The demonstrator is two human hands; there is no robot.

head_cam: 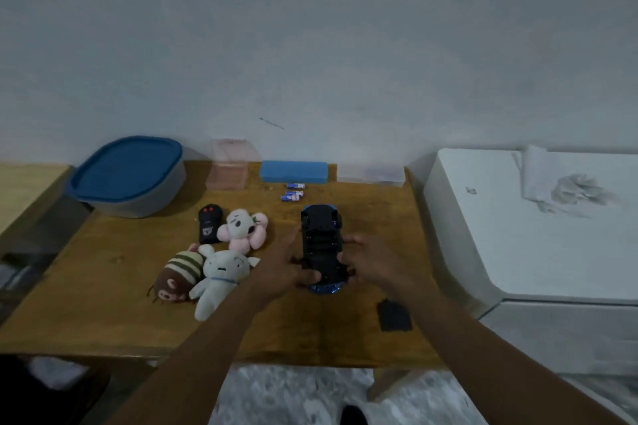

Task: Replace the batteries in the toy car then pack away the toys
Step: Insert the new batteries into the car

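**Toy car belly-up between both hands**

Nearest to us, a dark flat patch (394,315) lies on the wooden table (103,304), just below our right hand (371,260).

Our left hand (283,269) and right hand flank the toy car (321,245), which lies upside down, black underside up, blue body showing at both ends. Left fingers curl onto its near left edge; right fingertips touch its right side. Both hands are loosely cupped on the car; grip firmness we cannot tell.

Left of our left hand: a white plush (221,274), a striped brown plush (179,274), a pink-and-white plush (243,228), and a black remote (209,223).

Beyond the car, three small batteries (293,191) lie near a blue box (293,171).

Farthest, along the wall: a grey tub with a blue lid (129,172), a pink clear box (229,164), a clear flat case (371,174).
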